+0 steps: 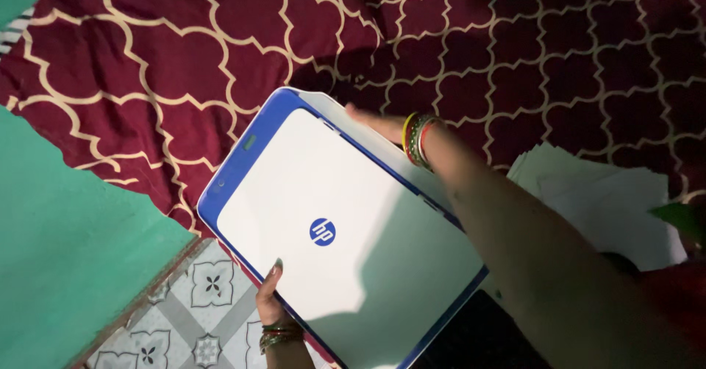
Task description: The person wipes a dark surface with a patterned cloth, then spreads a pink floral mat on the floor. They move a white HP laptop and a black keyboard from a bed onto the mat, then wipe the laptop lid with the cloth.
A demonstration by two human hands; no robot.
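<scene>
I hold a flat white printer point(331, 229) with a blue rim and a round blue mark on its lid, tilted above a maroon cloth. My left hand point(271, 295) grips its near lower edge, thumb resting on the white top. My right hand point(375, 123) reaches over the far upper side, its fingers hidden behind that edge. Both wrists wear coloured bangles.
The maroon cloth point(184, 53) with a cream lattice pattern covers the surface under the printer. A loose stack of white paper sheets point(603, 200) lies at the right. A teal wall point(66, 251) stands at the left, and patterned floor tiles point(198, 317) show at the lower left.
</scene>
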